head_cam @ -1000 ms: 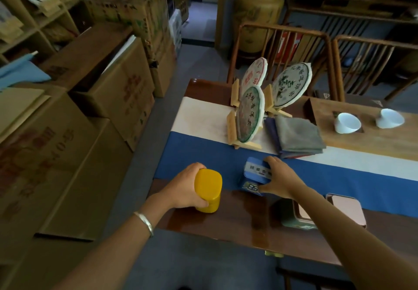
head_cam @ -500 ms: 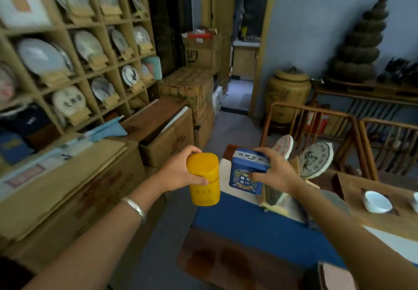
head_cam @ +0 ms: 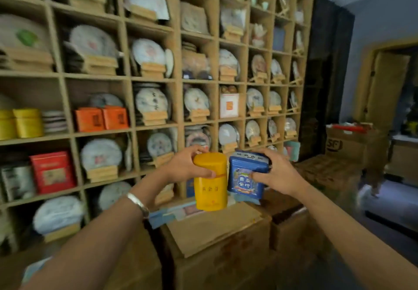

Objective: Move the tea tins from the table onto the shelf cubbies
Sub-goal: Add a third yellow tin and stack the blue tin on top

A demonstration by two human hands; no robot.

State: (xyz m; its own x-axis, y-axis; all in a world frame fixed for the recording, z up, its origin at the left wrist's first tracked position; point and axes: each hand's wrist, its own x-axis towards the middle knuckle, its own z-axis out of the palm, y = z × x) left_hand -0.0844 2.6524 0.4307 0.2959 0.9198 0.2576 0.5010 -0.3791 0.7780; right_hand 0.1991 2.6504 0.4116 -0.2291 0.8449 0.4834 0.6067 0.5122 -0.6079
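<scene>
Head view: the left hand (head_cam: 185, 165) grips a yellow tin (head_cam: 211, 182) and the right hand (head_cam: 274, 176) grips a blue tin (head_cam: 245, 177), side by side in the air before the shelf (head_cam: 176, 81), above cardboard boxes (head_cam: 217, 244).

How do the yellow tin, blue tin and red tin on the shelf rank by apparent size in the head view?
1. yellow tin, tallest in frame
2. blue tin and red tin: look alike, and the red one sits farther away, so unranked.

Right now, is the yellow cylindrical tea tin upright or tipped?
Upright. The yellow cylindrical tea tin hangs vertical in the left hand, lid on top, printed label reading straight.
</scene>
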